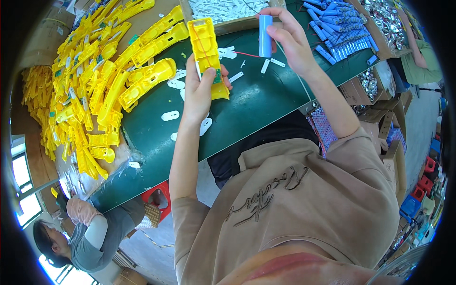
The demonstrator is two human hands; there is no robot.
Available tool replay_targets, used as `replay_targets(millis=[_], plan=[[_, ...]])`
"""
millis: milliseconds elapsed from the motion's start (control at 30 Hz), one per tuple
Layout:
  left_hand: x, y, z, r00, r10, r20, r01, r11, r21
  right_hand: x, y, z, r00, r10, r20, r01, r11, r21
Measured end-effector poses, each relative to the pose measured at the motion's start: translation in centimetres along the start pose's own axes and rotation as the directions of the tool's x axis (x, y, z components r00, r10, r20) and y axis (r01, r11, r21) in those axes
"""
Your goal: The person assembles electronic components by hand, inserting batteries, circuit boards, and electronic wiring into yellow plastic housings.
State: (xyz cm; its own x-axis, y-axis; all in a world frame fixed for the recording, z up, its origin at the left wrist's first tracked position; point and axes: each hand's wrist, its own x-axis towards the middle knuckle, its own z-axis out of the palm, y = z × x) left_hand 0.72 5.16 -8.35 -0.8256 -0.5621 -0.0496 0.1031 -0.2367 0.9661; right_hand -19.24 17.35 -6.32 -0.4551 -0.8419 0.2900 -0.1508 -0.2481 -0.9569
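My left hand (202, 88) is closed around a yellow plastic housing half (203, 35), its hollow inside facing up. A small green circuit board (217, 77) sits in the housing near my thumb, and a thin red wire runs along the hollow. To the right, my right hand (293, 42) pinches a blue cylindrical battery cell (265, 37) upright between thumb and fingers. From the lower end of the cell a red wire (247, 55) stretches left toward the housing. Both hands are above the green tabletop (247, 104), with small white plastic pieces (170, 115) scattered around.
Many yellow housings (102, 85) are heaped at the left. At the back stands a box of small white parts (223, 10). Blue battery cells (339, 31) are piled at the right, beside a box of shiny metal parts (387, 23). Other people work at the far left and right.
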Motion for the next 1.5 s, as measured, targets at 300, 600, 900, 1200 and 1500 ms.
replay_targets(millis=[300, 600, 900, 1200, 1500], plan=[[-0.2, -0.2, 0.2, 0.990, 0.107, -0.090, -0.094, 0.985, 0.144, 1.8, -4.1, 4.6, 0.974, 0.075, -0.212, -0.166, 0.875, -0.455], [0.2, -0.5, 0.8, 0.995, 0.088, -0.045, -0.084, 0.992, 0.099, 2.4, 3.3, 8.8, 0.885, -0.457, -0.091, 0.316, 0.732, -0.604], [0.2, -0.9, 0.5, 0.994, 0.075, -0.084, -0.068, 0.994, 0.081, 2.4, 3.1, 8.9, 0.981, -0.138, -0.137, 0.122, 0.986, -0.116], [0.3, -1.1, 0.5, 0.975, 0.173, -0.141, -0.131, 0.954, 0.269, 2.3, 3.5, 10.7, 0.944, -0.316, -0.092, 0.229, 0.830, -0.509], [0.5, -1.0, 0.5, 0.989, 0.065, -0.133, -0.054, 0.995, 0.083, 3.1, 3.3, 10.0, 0.963, -0.199, -0.179, 0.166, 0.969, -0.184]])
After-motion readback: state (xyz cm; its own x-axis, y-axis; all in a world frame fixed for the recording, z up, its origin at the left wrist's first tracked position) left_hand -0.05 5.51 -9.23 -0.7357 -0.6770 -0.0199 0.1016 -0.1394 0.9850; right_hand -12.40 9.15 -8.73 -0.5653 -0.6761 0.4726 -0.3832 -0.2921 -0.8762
